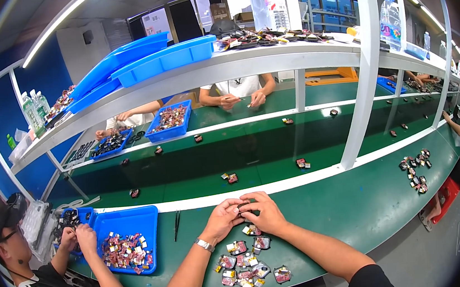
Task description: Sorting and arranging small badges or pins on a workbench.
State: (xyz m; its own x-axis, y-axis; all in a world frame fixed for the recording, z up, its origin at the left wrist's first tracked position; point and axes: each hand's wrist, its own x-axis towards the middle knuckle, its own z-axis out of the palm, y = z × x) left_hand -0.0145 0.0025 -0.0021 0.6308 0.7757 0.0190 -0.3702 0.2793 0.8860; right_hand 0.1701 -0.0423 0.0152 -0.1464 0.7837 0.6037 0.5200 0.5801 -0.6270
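Head view: both hands meet at the near edge of the green counter [359, 202], just short of the white strip [279, 186] that bounds the conveyor belt [199, 166].

Left hand [222, 218], watch at the wrist, fingers curled, grip narrow, pinching one end of a small dark part [244, 205]. Right hand [265, 213] closed on the other end, thumb and forefinger pressing inward. Part mostly hidden between the fingertips; exact shape not readable.

Heap of similar small parts [248, 262], dark with red and yellow bits, just below the hands toward the near edge. Tweezers [177, 224] flat on the counter, left of the left hand, untouched. Blue tray [129, 224] of mixed pieces further left, by a neighbour's hands [77, 238]. Second cluster of parts [417, 171] well apart toward the right end.

Judgement on doing it well:
- Keep the part low over the counter, close above the heap, so a slip drops it among its own kind and not onto the belt.
- Press evenly from both ends; a skewed squeeze likely to twist or pop so small a piece.
- Hold by edges, fingertips clear of any contacts.
- Wrists resting on the counter edge for steadiness.
- Tweezers within reach if fingers prove too coarse.
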